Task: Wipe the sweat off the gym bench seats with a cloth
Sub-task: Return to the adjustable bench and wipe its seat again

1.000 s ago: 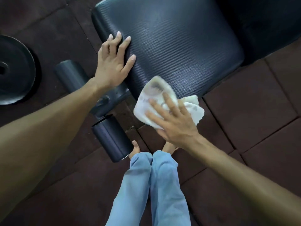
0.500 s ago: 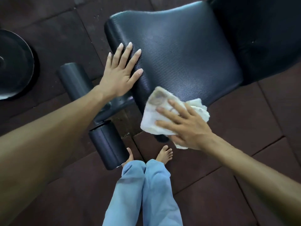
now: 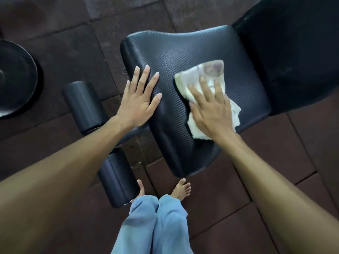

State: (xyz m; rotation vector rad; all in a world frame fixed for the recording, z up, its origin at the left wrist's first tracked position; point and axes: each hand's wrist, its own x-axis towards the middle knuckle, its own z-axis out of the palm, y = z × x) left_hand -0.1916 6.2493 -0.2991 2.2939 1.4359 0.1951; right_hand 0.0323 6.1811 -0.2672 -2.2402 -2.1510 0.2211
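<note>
Our flat, open right hand (image 3: pixel 212 109) presses the stained white cloth (image 3: pixel 203 73) on the black textured vinyl seat (image 3: pixel 183 48). Our left hand (image 3: pixel 139 102) lies flat and empty on the seat's left part. We fear the stains may smear back.

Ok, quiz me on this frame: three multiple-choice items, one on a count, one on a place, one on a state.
1. Foam rollers in view? A) one B) two C) four
2. The cloth lies: A) on a roller B) on the seat pad C) over the left forearm
3. The left hand is: A) fisted B) gripping the cloth C) flat, fingers spread

1B: one sits farther off and one nearer.
2B: the right hand presses it onto the pad.
3C: its palm rests on the pad.
</note>
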